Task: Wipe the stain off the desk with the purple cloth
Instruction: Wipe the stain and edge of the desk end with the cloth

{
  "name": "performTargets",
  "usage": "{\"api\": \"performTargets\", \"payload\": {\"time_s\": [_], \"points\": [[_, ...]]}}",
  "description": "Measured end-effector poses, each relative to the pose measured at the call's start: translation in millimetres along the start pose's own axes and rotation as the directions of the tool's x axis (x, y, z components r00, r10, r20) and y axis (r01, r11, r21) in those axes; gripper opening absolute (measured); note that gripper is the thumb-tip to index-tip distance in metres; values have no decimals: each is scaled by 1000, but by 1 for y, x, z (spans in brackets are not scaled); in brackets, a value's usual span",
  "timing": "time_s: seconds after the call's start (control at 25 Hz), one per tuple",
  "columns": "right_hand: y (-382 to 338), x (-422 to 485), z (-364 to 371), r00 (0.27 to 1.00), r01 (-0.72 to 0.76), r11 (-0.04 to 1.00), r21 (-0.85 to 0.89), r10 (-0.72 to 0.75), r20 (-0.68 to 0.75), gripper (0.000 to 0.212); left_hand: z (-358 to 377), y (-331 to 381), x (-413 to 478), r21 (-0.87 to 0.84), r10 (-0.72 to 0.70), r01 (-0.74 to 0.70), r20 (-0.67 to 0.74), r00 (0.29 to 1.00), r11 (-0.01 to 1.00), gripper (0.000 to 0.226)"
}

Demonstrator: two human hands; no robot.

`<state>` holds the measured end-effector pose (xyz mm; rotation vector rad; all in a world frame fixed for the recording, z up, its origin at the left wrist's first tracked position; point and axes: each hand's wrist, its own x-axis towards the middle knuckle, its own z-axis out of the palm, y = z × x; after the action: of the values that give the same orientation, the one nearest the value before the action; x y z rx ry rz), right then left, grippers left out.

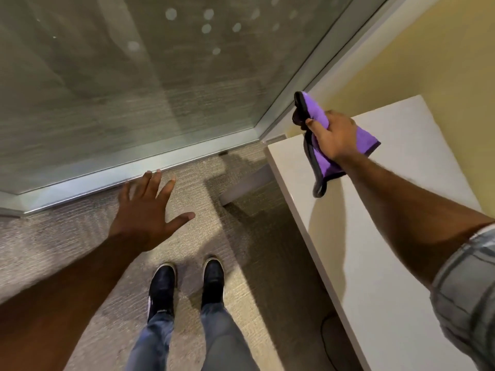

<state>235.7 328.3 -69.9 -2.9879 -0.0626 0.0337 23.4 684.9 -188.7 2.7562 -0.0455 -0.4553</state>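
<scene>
Carpeted floor [80, 236], glass wall [120, 76], white desk [375, 250] at right (top bare). Right hand [334, 137] gripping purple cloth [324, 162] above desk; left hand [150, 210] spread wide, empty.

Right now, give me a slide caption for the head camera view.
Right hand holds the purple cloth above the white desk; left hand spread open over carpet.

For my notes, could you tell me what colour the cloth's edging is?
Dark grey to black, bordering the purple cloth held in the right hand; head view.
</scene>
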Motion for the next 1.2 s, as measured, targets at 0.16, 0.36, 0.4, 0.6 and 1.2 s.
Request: {"api": "performTargets", "payload": {"time_s": [0.16, 0.36, 0.4, 0.6, 1.2], "points": [[-25, 0, -9, 973, 81, 996, -37, -71, 220, 64, 9, -2, -5, 0, -31, 31, 21, 999, 1000, 102], [-74, -26, 6, 909, 322, 947, 1, -310, 279, 65, 12, 5, -4, -24, -21, 20, -10, 1000, 999, 103], [-84, -32, 7, 887, 376, 927, 8, -362, 287, 63, 12, 6, -5, -22, -22, 22, -9, 1000, 1000, 103], [-102, -58, 1, 707, 647, 749, -144, -518, 481, 67, 10, 1, -11, 47, -53, 50, 64, 997, 998, 103], [-16, -237, 15, 769, 627, 665, -405, -447, 456, 53, -4, 12, -4, 120, -41, 28, 108, 993, 992, 105]]}}
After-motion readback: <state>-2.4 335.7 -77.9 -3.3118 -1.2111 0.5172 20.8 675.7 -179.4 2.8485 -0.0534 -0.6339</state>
